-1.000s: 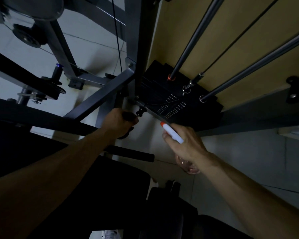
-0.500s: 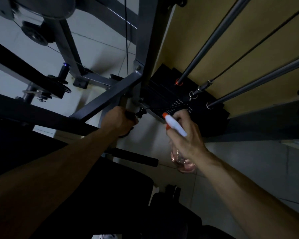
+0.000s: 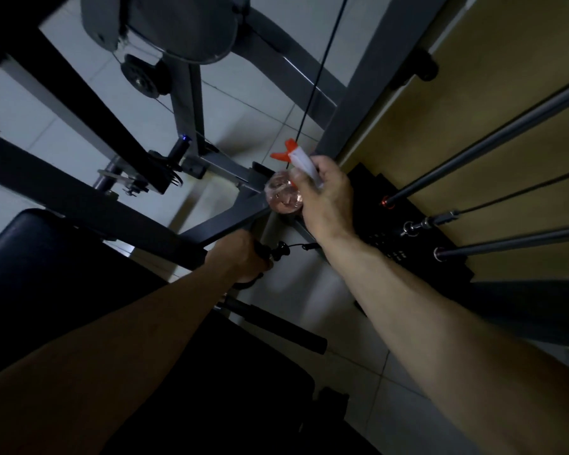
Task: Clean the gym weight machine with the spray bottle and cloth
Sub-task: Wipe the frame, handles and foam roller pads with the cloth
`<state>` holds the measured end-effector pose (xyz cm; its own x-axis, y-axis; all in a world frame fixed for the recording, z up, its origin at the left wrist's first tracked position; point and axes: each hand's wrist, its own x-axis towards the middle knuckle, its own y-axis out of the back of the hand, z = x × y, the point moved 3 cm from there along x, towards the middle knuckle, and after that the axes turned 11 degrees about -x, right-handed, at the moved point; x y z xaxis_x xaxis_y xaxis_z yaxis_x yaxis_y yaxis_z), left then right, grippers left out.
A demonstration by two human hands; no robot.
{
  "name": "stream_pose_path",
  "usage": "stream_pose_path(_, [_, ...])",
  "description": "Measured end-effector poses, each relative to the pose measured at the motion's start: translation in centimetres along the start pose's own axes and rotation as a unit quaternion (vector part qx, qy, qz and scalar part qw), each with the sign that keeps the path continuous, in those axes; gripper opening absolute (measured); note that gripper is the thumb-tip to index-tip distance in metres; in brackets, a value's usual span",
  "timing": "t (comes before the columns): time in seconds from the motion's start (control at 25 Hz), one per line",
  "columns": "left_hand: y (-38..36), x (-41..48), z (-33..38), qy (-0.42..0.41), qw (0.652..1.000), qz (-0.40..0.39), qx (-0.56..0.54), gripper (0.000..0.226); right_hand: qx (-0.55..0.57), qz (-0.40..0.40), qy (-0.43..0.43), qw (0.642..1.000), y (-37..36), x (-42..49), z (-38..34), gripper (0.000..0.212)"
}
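1. Pale floor tiles [image 3: 250,93] fill the dim background of the head view, and a tan wall panel [image 3: 473,110] runs down the right side.
2. You are looking down through the weight machine [image 3: 368,77]. Its grey upright post and dark diagonal bars cross the frame, and a pulley [image 3: 143,80] sits at upper left. The black weight stack [image 3: 418,254] lies at the foot of the tan panel, with the guide rods [image 3: 490,139] rising from it toward the upper right.
3. Your right hand [image 3: 326,198] holds the spray bottle [image 3: 286,195] in front of the grey post. Your fingers are curled round its white neck and your thumb lies across it. The clear body, with pinkish liquid inside, faces you. The orange nozzle sticks out above your fingers, just beside the thin black cable [image 3: 319,70].
4. Your left hand [image 3: 240,257] is lower, next to a diagonal bar. Its fingers are closed tightly round a dark object [image 3: 260,252]. In this light you cannot tell whether that is the cloth or a handle.
5. A black padded seat [image 3: 46,257] sits at left, and a black foam-covered bar [image 3: 276,323] lies below your left hand.
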<state>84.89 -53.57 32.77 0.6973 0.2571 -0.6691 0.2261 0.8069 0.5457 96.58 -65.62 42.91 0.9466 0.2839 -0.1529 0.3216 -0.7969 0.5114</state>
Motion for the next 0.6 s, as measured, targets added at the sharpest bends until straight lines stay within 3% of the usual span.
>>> stream_pose_path(0.12, [0.3, 0.7, -0.4, 0.003, 1.0, -0.008, -0.011, 0.033, -0.075, 0.011, 0.045, 0.996, -2.2, 1.2, -1.3, 0.011])
stream_pose_path(0.44, [-0.5, 0.7, -0.4, 0.008, 0.996, -0.004, -0.084, 0.028, -0.121, -0.003, 0.041, 0.992, -2.7, 1.8, -1.4, 0.023])
stream_pose_path(0.6, [-1.4, 0.9, -0.4, 0.054, 0.985, -0.025, -0.164, 0.032, -0.075, -0.05, 0.024, 0.996, -2.3, 1.2, -0.7, 0.056])
